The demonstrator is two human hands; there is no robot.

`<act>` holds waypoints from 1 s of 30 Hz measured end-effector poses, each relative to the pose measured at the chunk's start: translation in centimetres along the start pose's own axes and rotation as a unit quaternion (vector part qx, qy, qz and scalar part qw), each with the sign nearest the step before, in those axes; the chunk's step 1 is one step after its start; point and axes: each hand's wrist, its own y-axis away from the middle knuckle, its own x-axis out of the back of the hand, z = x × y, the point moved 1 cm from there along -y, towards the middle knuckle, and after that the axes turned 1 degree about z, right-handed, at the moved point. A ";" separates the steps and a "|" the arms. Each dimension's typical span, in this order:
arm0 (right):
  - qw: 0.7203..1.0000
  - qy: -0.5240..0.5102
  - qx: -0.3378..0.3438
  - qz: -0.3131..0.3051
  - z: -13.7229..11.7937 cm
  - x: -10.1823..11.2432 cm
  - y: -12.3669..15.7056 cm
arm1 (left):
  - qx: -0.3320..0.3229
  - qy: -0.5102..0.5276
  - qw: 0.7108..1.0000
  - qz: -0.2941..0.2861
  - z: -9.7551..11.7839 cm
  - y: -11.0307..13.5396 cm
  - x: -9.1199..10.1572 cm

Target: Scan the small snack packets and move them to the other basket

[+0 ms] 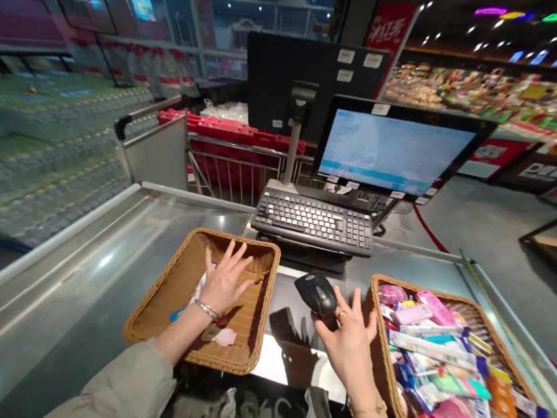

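My left hand [222, 283] is over the left wicker basket [150, 302], palm down, its fingers spread and nothing visibly gripped. Partly hidden beneath it are a white packet [199, 287], a blue item [176, 315] and a small pink item [224, 337]. My right hand [350, 341] has a black barcode scanner [316, 292] between thumb and index finger, its head pointing up and left; the other fingers are splayed. The scanner's handle is mostly hidden by the hand. To the right, a second wicker basket [387, 369] holds several small packaged goods, such as a pink pack [435, 309].
A black keyboard [315, 220] stands beyond the baskets, under a lit monitor [395, 152] and a dark screen back [308, 78]. The metal counter [84, 281] has raised rims. Behind it is a shopping cart [233, 163]; stacked bottle packs [48, 156] stand left.
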 end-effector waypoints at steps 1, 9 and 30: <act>1.000 -0.001 0.005 -0.010 -0.3 -0.3 -0.1 | 0.008 -0.004 1.000 -0.005 -0.8 0.4 -0.2; 0.999 0.014 0.029 -0.044 -1.6 -2.6 -0.8 | 0.052 -0.005 0.996 -0.070 -4.7 2.6 -1.9; 0.997 0.005 0.042 -0.060 -1.9 -4.2 -0.7 | -0.138 0.032 0.936 -0.322 -10.6 4.6 -7.8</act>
